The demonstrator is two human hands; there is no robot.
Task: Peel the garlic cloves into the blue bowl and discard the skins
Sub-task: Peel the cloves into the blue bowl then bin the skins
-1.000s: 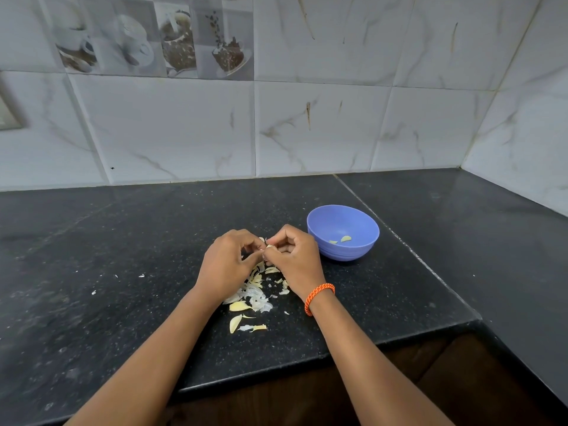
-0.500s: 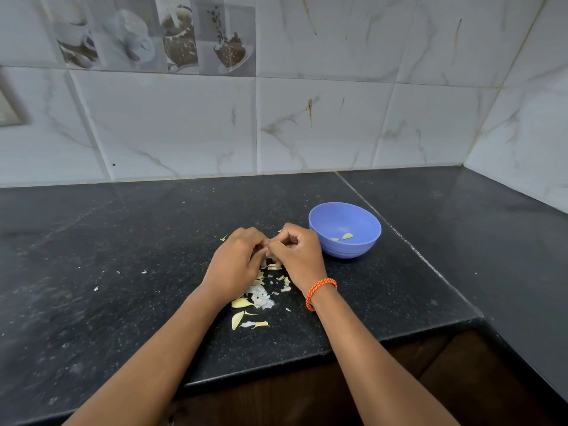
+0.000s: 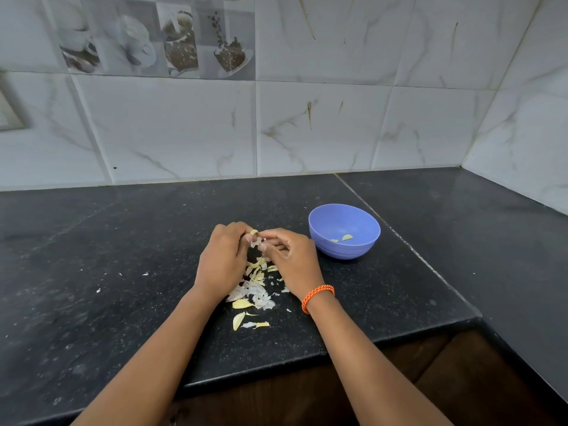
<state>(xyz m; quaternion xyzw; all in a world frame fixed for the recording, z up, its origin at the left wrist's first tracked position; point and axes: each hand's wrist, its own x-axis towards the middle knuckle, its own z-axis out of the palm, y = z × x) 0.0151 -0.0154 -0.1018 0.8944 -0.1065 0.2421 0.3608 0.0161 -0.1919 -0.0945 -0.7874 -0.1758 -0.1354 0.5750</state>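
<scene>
Head view only. Left hand (image 3: 222,262) and right hand (image 3: 292,262) close together above the tabletop (image 3: 123,241), fingertips meeting over the skin pile. Garlic clove (image 3: 254,233) held between them – left grip curled round it at the fingertips, right grip pinching the papery skin (image 3: 257,241) hanging loose just beneath the clove. Exact finger contact partly hidden by the knuckles. Orange braided band (image 3: 317,297) on the right wrist.

Blue bowl (image 3: 344,231) just right of the right hand, upright on the tabletop, near but not touching the fingers. Inside it – two pale peeled cloves (image 3: 346,237) lying on the bottom, toward the right side.

Skin pile (image 3: 255,290) on the tabletop directly under and between the wrists: white papery flakes mixed with yellowish pieces, loosely scattered. A few yellowish pieces (image 3: 239,319) apart from the main heap, nearer the tabletop's front edge. Small white specks (image 3: 145,274) further left, well apart from the pile.

Tabletop dark, speckled stone, with a seam running diagonally just right of the bowl. Marbled white wall tiles (image 3: 307,127) behind, wrapping the right corner; picture tile with cups (image 3: 159,35) upper left. Dark wood cabinet front (image 3: 399,379) below the tabletop edge.
</scene>
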